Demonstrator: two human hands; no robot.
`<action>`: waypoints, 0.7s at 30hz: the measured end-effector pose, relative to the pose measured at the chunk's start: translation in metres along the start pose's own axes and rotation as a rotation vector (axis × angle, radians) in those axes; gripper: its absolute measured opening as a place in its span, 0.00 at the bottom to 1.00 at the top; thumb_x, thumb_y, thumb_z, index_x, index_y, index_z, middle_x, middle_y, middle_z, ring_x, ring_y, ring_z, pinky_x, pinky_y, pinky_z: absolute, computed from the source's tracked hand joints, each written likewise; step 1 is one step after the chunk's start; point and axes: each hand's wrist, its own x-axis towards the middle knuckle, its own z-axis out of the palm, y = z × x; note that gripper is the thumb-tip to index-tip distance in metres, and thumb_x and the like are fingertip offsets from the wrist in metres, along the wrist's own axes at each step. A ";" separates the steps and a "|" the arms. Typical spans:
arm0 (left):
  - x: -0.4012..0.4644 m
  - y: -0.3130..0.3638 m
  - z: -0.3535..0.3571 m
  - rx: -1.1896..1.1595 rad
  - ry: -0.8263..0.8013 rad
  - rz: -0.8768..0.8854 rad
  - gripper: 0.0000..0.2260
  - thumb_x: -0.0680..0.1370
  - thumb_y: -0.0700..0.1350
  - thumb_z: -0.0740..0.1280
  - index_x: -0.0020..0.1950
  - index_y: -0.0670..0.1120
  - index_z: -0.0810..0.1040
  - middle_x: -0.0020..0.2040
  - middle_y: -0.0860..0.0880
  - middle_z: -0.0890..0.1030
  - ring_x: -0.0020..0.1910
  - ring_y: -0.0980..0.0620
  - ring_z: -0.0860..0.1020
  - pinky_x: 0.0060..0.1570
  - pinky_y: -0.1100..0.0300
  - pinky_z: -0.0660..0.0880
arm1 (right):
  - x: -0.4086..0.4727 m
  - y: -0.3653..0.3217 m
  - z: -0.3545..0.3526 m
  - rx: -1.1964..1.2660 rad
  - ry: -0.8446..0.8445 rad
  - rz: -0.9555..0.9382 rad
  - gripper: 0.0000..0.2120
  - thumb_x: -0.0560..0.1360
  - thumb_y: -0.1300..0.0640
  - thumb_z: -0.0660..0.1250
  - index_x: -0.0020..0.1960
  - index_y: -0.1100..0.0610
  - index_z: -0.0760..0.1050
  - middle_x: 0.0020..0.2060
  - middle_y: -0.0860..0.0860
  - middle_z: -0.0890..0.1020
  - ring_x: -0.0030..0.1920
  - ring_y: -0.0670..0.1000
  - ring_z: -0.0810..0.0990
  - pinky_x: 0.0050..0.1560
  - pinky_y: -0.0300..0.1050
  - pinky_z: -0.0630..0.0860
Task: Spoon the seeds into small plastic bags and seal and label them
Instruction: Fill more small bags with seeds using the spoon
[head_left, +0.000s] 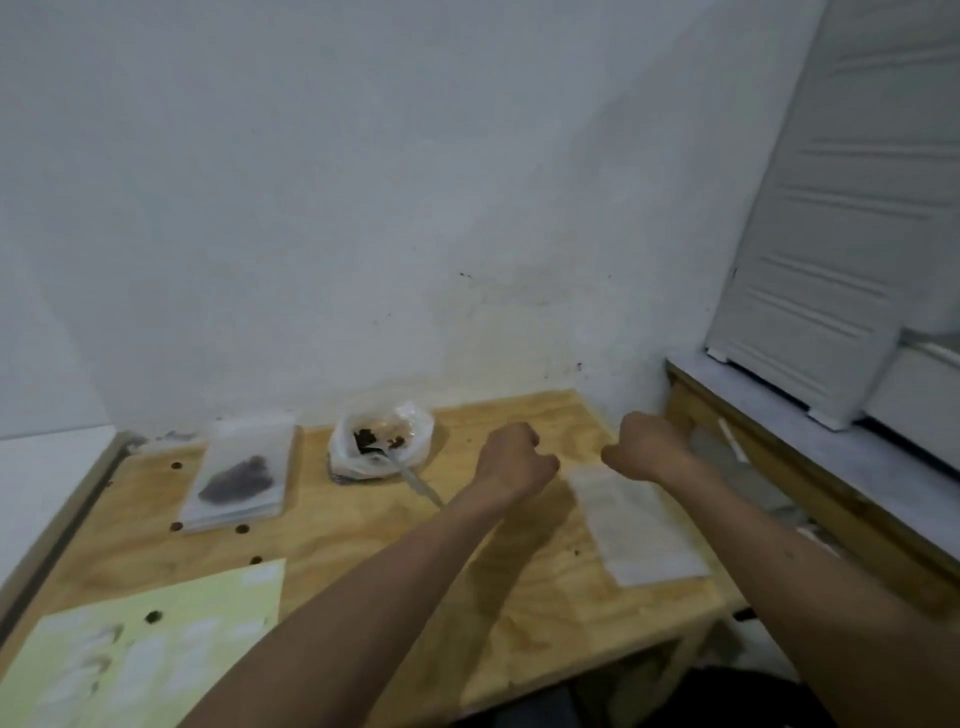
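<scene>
An open white plastic bag of dark seeds stands at the back of the wooden table, with a spoon lying in it, handle pointing toward me. To its left a small clear bag holding dark seeds lies on a pile of bags. A pile of empty small bags lies at the right. My left hand and my right hand hover close together above the table, both with fingers curled into fists. I see nothing in either. A pale yellow label sheet lies at the front left.
A white wall rises right behind the table. At the right a higher grey ledge carries a leaning white slatted panel. The table has small dark holes and ends at a wooden rim on the left.
</scene>
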 end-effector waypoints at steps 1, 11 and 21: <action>0.000 0.001 0.017 -0.032 -0.020 -0.046 0.07 0.78 0.46 0.70 0.44 0.49 0.73 0.44 0.52 0.74 0.39 0.54 0.73 0.47 0.58 0.68 | -0.003 0.013 0.007 -0.017 -0.017 0.024 0.19 0.80 0.56 0.63 0.33 0.54 0.60 0.28 0.50 0.63 0.26 0.50 0.61 0.28 0.41 0.58; 0.015 0.004 0.075 -0.499 -0.001 -0.343 0.28 0.75 0.36 0.73 0.74 0.36 0.70 0.72 0.39 0.73 0.68 0.38 0.74 0.56 0.55 0.75 | -0.009 0.045 0.042 0.256 -0.027 0.143 0.13 0.78 0.56 0.69 0.39 0.58 0.69 0.36 0.55 0.75 0.35 0.56 0.76 0.33 0.44 0.69; 0.022 -0.014 0.060 -0.656 0.096 -0.379 0.19 0.70 0.36 0.78 0.58 0.42 0.79 0.59 0.40 0.81 0.58 0.38 0.80 0.58 0.47 0.80 | 0.000 0.053 0.035 0.501 0.155 0.105 0.23 0.73 0.53 0.77 0.30 0.54 0.65 0.27 0.51 0.69 0.29 0.52 0.69 0.35 0.43 0.64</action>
